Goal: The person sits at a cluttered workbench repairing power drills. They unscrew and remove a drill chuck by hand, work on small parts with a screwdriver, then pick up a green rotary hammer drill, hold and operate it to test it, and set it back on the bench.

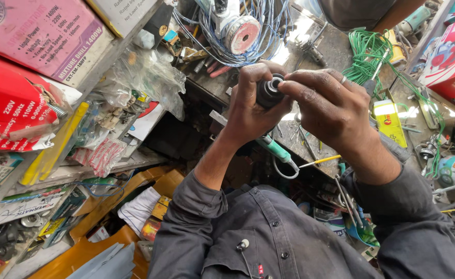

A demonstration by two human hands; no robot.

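Observation:
My left hand (pixel 248 106) is wrapped around a small black round part (pixel 268 92), held up over the cluttered workbench (pixel 336 51). My right hand (pixel 330 106) meets it from the right, with the fingertips pinching at the part's ringed front face. A ring sits on one finger of the right hand. Both arms wear dark grey sleeves. What lies inside the part's opening is hidden by my fingers.
A power tool with a round pink disc (pixel 242 33) lies among blue wires (pixel 268 20). Green wire (pixel 372 51) is bundled at the right. A soldering iron with a green handle (pixel 275 149) hangs at the bench edge. Boxed tools (pixel 36 31) fill shelves at left. Another person's torso (pixel 356 10) is opposite.

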